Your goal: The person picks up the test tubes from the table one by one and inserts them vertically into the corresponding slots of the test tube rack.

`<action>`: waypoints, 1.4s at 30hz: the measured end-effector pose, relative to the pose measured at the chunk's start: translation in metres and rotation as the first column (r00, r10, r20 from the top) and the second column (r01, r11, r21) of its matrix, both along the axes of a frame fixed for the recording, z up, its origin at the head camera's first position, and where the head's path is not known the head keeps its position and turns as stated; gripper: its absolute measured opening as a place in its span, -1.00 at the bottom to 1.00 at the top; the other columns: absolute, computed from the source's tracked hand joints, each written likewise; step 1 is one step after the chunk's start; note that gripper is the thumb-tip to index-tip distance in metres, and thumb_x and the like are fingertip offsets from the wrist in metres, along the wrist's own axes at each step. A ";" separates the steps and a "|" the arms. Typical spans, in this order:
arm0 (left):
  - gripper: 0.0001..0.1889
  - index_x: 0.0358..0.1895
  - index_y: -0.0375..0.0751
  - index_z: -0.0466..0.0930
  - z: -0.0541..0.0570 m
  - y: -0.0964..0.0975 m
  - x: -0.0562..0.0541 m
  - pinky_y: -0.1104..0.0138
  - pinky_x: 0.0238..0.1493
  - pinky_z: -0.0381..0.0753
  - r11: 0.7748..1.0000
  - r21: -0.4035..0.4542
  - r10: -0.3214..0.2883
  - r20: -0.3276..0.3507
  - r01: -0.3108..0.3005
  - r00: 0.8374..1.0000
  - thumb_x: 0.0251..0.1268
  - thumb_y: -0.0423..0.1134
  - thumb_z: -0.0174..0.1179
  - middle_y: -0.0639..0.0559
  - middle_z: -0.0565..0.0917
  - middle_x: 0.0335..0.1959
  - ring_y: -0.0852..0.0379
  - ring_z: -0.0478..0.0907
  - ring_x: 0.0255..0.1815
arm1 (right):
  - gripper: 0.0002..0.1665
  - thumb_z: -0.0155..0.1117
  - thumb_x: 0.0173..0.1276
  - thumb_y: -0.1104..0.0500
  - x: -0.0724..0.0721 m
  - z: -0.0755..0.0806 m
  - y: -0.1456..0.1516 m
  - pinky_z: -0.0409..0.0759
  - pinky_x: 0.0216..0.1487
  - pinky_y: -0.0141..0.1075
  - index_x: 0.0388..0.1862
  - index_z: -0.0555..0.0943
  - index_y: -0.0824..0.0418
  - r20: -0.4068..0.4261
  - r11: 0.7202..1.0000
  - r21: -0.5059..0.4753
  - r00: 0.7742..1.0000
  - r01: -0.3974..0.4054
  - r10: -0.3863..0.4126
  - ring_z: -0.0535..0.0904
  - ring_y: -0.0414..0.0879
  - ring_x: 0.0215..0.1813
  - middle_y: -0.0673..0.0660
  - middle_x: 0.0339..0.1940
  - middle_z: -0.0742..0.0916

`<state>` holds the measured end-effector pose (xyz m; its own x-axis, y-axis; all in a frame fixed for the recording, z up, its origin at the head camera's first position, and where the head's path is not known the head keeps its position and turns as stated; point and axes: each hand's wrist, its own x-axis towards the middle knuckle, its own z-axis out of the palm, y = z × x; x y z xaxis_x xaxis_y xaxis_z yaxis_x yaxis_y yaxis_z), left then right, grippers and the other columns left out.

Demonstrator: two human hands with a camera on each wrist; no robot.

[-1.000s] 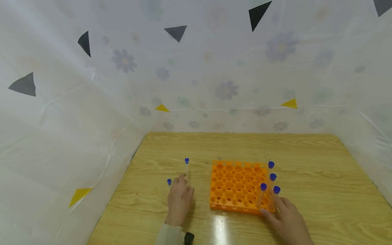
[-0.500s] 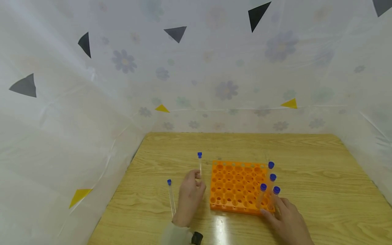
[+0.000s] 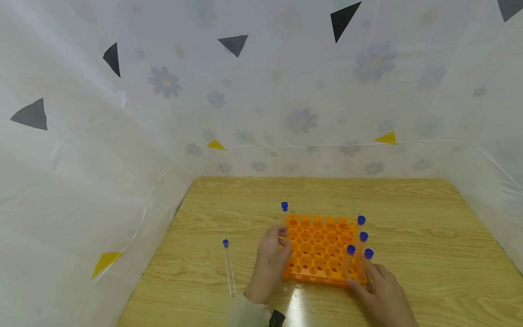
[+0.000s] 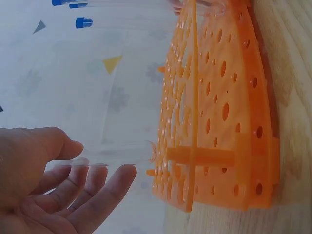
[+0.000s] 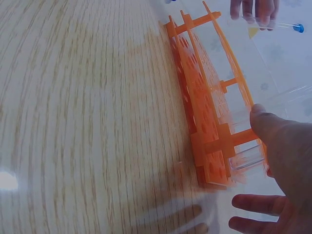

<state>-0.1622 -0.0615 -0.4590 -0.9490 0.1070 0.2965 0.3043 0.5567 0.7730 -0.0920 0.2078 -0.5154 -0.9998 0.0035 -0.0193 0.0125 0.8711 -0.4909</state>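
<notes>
In the head view my left hand (image 3: 271,254) is at the left edge of an orange test tube rack (image 3: 318,279). It pinches a clear test tube (image 4: 119,152) with a blue cap between thumb and fingers. The left wrist view shows that tube's rounded bottom close to the rack's top plate. My right hand (image 3: 387,293) holds the rack's near right corner, its thumb (image 5: 258,111) against the top plate. Several blue-capped tubes (image 3: 363,236) stand upright in the holes at the rack's right end, next to that hand.
Another capped test tube (image 3: 229,270) lies on the wooden table (image 3: 433,227) left of the left hand. Behind the table hangs a pale flowered sheet (image 3: 302,91) with dark and yellow triangles, and it also covers the sides.
My left hand has carried its tube rightward from the table to the rack's left edge, uncovering the tube left lying there. The right hand and the rack have stayed in place.
</notes>
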 end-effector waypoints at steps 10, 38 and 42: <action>-0.76 0.06 -0.25 0.52 0.005 0.020 0.005 0.51 -0.22 0.65 0.994 0.002 -0.112 -0.057 0.113 0.992 0.38 -0.36 0.15 -0.10 0.64 -0.07 0.16 0.62 -0.16 | -0.01 0.14 0.33 -0.41 0.000 0.001 -0.001 0.51 0.03 0.31 0.45 0.32 0.29 -0.005 1.000 -0.003 1.000 0.002 -0.002 0.53 0.36 0.13 0.35 0.17 0.60; -0.78 0.07 -0.11 0.53 0.014 0.069 0.006 0.62 -0.20 0.58 0.967 -0.050 -0.251 0.000 0.251 0.968 0.42 -0.24 0.19 0.09 0.66 -0.06 0.36 0.60 -0.11 | 0.06 0.05 0.31 -0.50 0.001 0.001 -0.002 0.51 0.01 0.30 0.47 0.30 0.27 0.008 1.000 -0.006 1.000 0.020 -0.020 0.52 0.36 0.16 0.35 0.19 0.59; -0.79 0.05 -0.07 0.53 0.013 0.075 0.005 0.64 -0.19 0.57 0.966 -0.057 -0.253 0.008 0.253 0.967 0.41 -0.24 0.20 0.12 0.66 -0.07 0.39 0.59 -0.12 | 0.11 0.00 0.29 -0.54 -0.001 0.002 -0.001 0.50 0.02 0.32 0.48 0.28 0.27 0.035 1.000 -0.001 0.999 0.021 -0.020 0.50 0.39 0.17 0.39 0.21 0.56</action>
